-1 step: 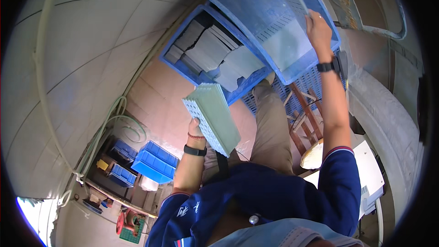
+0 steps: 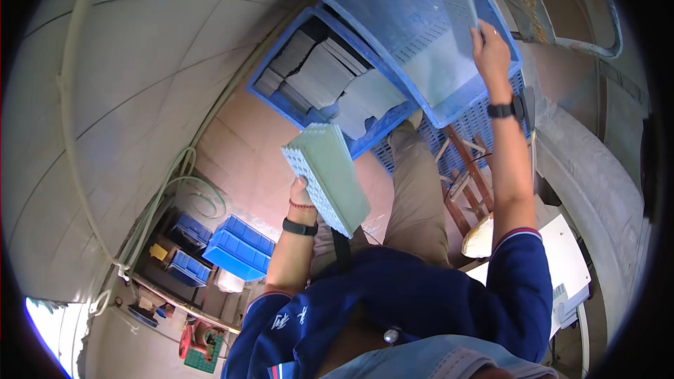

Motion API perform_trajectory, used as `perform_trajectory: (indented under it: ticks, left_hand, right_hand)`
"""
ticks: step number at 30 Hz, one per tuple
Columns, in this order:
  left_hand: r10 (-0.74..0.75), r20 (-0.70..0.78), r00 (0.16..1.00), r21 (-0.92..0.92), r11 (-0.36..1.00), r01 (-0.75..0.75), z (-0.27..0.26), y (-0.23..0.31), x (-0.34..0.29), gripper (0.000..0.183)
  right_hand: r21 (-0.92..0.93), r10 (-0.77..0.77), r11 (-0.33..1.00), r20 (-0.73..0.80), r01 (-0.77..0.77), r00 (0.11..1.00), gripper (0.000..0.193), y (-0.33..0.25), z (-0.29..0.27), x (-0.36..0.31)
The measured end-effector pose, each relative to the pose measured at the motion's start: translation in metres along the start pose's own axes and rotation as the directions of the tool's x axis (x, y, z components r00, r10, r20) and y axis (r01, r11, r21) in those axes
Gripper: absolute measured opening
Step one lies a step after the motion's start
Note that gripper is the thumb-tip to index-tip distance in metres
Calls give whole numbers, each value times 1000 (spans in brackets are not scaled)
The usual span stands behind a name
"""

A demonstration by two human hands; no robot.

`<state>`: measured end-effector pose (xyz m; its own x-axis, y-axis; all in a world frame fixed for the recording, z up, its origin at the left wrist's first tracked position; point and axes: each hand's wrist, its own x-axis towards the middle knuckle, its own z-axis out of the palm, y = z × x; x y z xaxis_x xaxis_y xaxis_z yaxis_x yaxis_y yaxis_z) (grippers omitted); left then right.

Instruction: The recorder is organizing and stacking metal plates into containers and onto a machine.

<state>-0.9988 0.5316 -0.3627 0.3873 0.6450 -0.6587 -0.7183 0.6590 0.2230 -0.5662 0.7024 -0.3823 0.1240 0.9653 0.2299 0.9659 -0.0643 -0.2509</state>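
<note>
The biggest thing near my hands is a big blue bin (image 2: 365,0), set up ahead and to the right. A smaller blue crate (image 2: 382,133) sits close to its left side, with flat grey pieces (image 2: 319,74) packed inside.

Next in size is a stack of pale green plates (image 2: 331,175). My left hand (image 2: 300,193) is wrapped on its bumpy left side, so the stack lies to the right of that hand. Its long side slants from top left to bottom right, near the front corner of the crate.

Then comes one thin plate (image 2: 458,10), which is over the big bin. It lies ahead and a bit left of my right hand (image 2: 493,56), which pinches it by its right edge. Its long side points mostly away from me. I can't tell if it touches the bin. My right hand is much nearer the bin than my left, and the stack is well apart from the thin plate.
</note>
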Motion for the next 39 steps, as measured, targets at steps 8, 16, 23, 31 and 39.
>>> perform_trajectory:
  ticks: [8,16,23,31,39]
  left_hand:
    - [-33,223,974,0,999,33,54,24,20,69]
    - [-140,410,901,90,990,113,116,63,-2,61]
    - [-237,468,851,0,963,269,142,87,-29,50]
    - [-511,470,720,342,857,385,182,112,-44,48]
    - [-584,395,709,472,791,390,204,82,-70,41]
  right_hand:
    - [639,354,485,480,-597,802,23,-139,-106,-102]
    - [753,204,529,335,-392,920,20,-242,-198,-122]
    - [797,238,517,217,-313,947,20,-286,-231,-119]
    - [630,423,594,284,-500,861,26,-313,-220,-136]
    - [652,723,481,84,-586,686,41,-334,-250,-174]
